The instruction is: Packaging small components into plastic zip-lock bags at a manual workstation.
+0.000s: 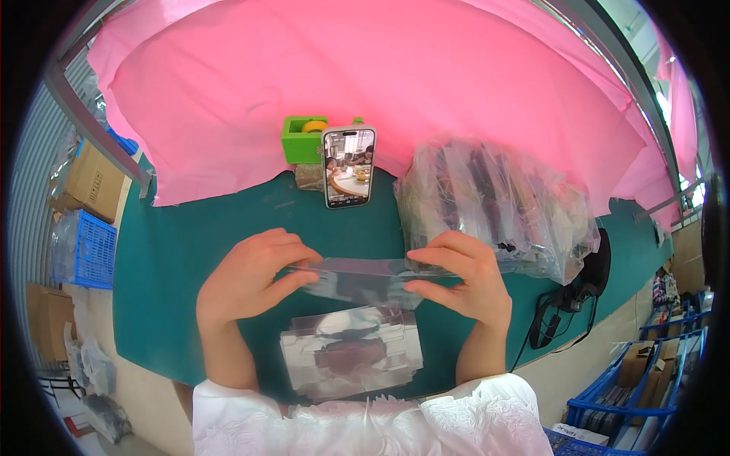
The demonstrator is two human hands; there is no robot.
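Note:
Between my two hands a clear plastic sheet (363, 273) is held up above the green table, its upper edge creased or folded. My left hand (262, 275) pinches its left end between thumb and fingers. The right end is gripped the same way by my right hand (462, 275). Just below, near the table's front edge, lies a loose pile of clear plastic sheets (351, 353), overlapping at uneven angles. Whether the held piece is a single layer I cannot tell.
A phone (349, 169) leans upright against a green tape dispenser (303, 144) at the back. Right of it lie stacked clear bags with dark contents (494, 205). A black strapped item (570, 304) sits at the table's right. Pink cloth (365, 68) hangs behind; blue crates (84, 249) stand beyond the table.

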